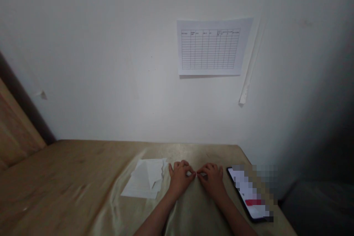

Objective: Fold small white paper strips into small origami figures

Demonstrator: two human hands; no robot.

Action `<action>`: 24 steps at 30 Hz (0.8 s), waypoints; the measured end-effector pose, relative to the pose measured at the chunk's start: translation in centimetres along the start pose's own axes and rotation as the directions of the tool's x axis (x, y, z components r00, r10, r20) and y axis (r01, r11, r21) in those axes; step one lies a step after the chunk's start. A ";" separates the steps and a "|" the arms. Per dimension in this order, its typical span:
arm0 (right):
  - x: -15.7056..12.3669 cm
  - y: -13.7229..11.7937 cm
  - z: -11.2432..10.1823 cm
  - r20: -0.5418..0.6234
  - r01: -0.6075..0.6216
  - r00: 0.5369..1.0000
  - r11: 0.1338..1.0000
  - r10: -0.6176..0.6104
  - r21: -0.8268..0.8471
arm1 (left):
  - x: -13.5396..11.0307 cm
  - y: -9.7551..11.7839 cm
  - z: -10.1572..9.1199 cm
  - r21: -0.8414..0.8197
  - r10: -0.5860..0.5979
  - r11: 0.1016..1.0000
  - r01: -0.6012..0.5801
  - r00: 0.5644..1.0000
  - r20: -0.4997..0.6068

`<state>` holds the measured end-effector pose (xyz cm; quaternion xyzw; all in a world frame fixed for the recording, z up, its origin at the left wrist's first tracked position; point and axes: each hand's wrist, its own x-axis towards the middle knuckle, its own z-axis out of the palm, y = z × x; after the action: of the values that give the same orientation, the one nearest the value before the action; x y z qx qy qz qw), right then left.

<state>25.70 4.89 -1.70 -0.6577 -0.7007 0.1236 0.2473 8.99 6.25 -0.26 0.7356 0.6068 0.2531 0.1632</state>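
Note:
My left hand [180, 177] and my right hand [213, 179] meet just above the cloth, thumb and forefinger pinched on each. Between the two pinches shows a tiny white piece [196, 173], too small to make out clearly. The other fingers of both hands are loosely curled or raised. Left of my left hand lie several white paper sheets [138, 188], overlapping, some with torn, jagged right edges. A smartphone [249, 201] with a lit screen, partly blurred out, lies beyond my right hand.
A shiny gold-brown cloth [83, 184] with folds covers the table, which meets a white wall [110, 62]. On the wall hang a printed table sheet [208, 49] and a strip of tape [246, 88]. A wooden panel [16, 125] stands at the left.

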 end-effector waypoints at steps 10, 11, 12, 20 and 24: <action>0.0 -0.4 -0.3 0.007 -0.027 1.000 1.000 0.027 0.008 | 0.1 0.2 -0.4 0.014 -0.017 1.000 0.017 0.999 0.034; 0.0 -0.4 -0.4 0.006 -0.029 1.000 1.000 0.029 0.008 | 0.1 0.2 -0.5 0.019 -0.018 1.000 0.017 0.999 0.047; -0.1 -0.5 -0.4 0.007 -0.032 0.999 0.999 0.032 0.009 | 0.1 0.3 -0.6 0.026 -0.020 0.999 0.018 0.998 0.060; -0.2 -0.7 -0.7 -0.023 -0.034 0.999 0.999 0.035 0.007 | 0.0 0.3 -0.4 0.058 -0.026 0.998 0.022 0.997 0.069; -0.1 -0.6 -0.6 -0.008 -0.040 0.999 0.999 0.040 0.002 | 0.1 0.2 -0.3 0.047 -0.032 0.998 0.030 0.998 0.047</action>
<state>25.51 4.65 -0.87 -0.6717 -0.6864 0.1267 0.2483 8.95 6.26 0.10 0.7354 0.6199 0.2190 0.1644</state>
